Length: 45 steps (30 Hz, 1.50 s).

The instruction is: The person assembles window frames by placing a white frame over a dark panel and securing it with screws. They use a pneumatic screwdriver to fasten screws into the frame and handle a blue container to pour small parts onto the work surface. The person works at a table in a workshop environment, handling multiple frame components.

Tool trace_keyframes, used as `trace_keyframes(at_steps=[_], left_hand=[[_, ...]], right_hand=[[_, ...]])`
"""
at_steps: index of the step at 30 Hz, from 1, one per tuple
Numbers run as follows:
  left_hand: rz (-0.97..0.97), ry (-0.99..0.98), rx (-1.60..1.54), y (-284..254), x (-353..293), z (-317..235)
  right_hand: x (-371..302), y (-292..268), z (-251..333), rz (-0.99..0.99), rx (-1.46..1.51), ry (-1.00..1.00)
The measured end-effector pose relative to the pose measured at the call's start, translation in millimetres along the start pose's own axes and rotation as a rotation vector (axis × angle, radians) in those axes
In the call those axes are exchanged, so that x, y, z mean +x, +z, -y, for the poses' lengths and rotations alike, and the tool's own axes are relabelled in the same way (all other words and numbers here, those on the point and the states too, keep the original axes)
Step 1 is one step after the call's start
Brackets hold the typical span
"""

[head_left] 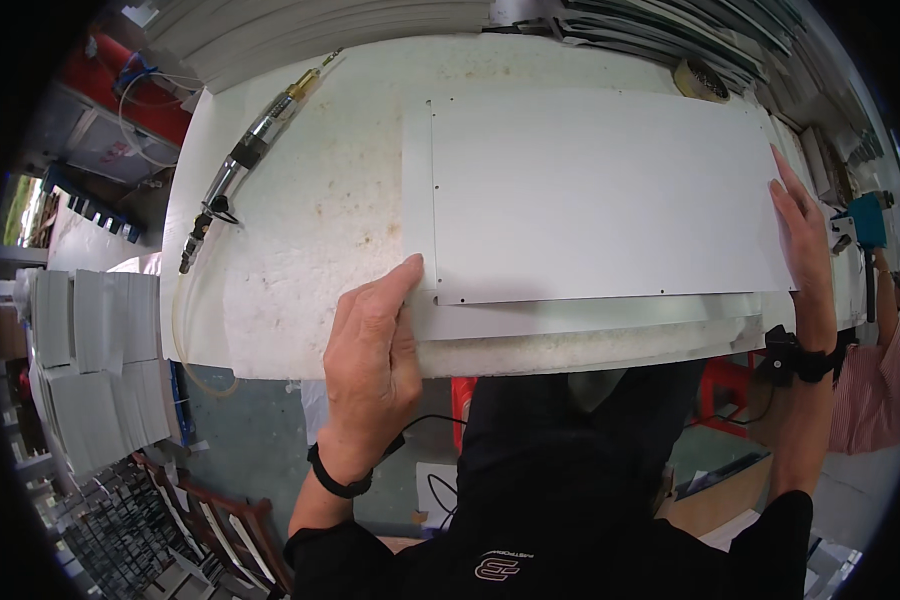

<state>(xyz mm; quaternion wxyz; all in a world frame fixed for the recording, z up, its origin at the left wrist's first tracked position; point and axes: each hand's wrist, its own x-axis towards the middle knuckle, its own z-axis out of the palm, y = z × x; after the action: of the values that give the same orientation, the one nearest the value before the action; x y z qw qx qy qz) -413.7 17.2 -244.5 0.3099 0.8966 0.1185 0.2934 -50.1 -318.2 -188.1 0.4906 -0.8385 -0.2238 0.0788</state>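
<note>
A white rectangular panel [600,200] with small dark holes near its edges lies flat in front of me. Under it, a second white sheet [530,320] sticks out to the left and toward me. At the left edge of these sheets is my left hand [375,335], its fingers close together and pressed to the edge near the front corner. My right hand [805,235] grips the right edge of the upper panel, with part of its fingers lying along that side. Both hands wear dark bands at the wrist.
A pneumatic screwdriver [245,150] with a hose lies on the worn white worktop [310,230], left of the panel. A tape roll [702,80] sits at the far right. Stacked sheets [330,25] line the back; more stacks [100,330] stand left. Another person's striped clothing [870,390] shows at right.
</note>
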Motion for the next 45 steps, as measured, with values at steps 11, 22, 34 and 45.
trace_keyframes(at_steps=[11,22,34,45], left_hand=[[0.356,0.166,0.308,-12.4,49.8,-15.5],[0.410,0.213,0.437,2.5,52.6,-20.2],[0.510,0.101,0.483,0.2,53.3,-33.7],[0.859,0.024,0.555,-14.5,95.0,-79.1]], right_hand=[[-3.5,4.5,2.8,-0.020,-0.065,-0.022],[-10.0,13.6,-20.9,0.066,-0.214,0.062],[-3.1,9.1,-44.8,0.177,-0.541,-0.261],[3.8,-1.8,-42.5,0.273,-0.687,-0.468]])
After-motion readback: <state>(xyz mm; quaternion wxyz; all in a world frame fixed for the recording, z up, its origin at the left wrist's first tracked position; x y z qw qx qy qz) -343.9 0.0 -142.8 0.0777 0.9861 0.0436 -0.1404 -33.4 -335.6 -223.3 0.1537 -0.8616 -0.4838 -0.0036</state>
